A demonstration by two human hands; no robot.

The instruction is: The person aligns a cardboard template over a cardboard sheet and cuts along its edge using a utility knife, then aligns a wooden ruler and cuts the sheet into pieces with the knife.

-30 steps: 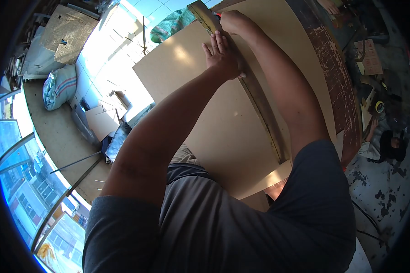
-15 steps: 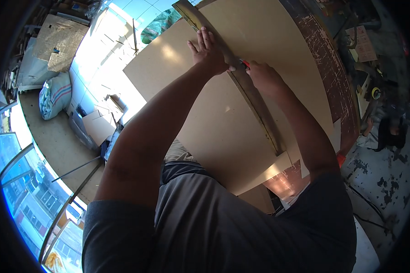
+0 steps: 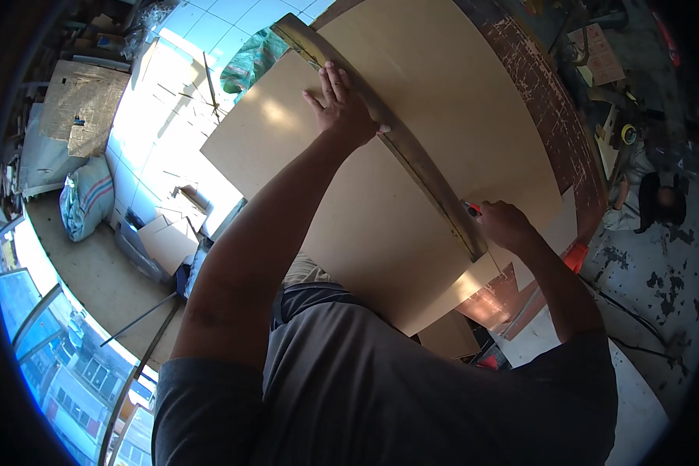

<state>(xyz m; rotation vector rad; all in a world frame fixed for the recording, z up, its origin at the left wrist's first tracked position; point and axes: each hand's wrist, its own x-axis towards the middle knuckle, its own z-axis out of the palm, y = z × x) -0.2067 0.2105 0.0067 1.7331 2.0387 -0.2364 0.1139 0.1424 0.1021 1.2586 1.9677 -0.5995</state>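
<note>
A long brown metal straightedge [image 3: 415,159] lies diagonally across a large tan sheet of board [image 3: 349,210]. My left hand [image 3: 342,113] presses flat on the upper half of the straightedge, its fingers spread. Lower down, my right hand [image 3: 507,227] is closed around a red utility knife [image 3: 473,209], close to the straightedge's right side near its lower end. The knife's tip is too small to make out, so I cannot tell whether it touches the board.
Under the board is a worn reddish-brown tabletop [image 3: 540,101]. A striped sack [image 3: 88,198] and wooden panels [image 3: 81,105] stand at the left. Green plastic [image 3: 252,58] lies on the tiled floor beyond. A roll of yellow tape [image 3: 628,134] sits among clutter at the right.
My right hand has moved with the knife along the straightedge, toward its lower end near my body. My left hand stays pressed on the straightedge. The view has shifted slightly.
</note>
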